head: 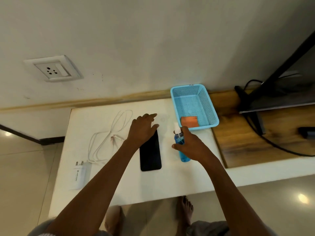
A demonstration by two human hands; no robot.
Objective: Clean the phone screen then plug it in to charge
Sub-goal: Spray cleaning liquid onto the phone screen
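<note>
A black phone (150, 155) lies face up in the middle of the white table (119, 188). My left hand (142, 129) rests flat on the phone's far end, fingers straight. My right hand (189, 143) grips a blue spray bottle (183, 155) with a white nozzle, just right of the phone. A white cable (109, 133) lies coiled to the left. The white charger plug (80, 174) sits near the front left. An orange cloth (189, 122) lies in the blue basket (209, 106).
A white wall socket (52, 68) is on the wall at the upper left. A wooden surface (255, 138) to the right carries a black monitor stand (252, 103) and dark cables. The table's front edge is close to my feet.
</note>
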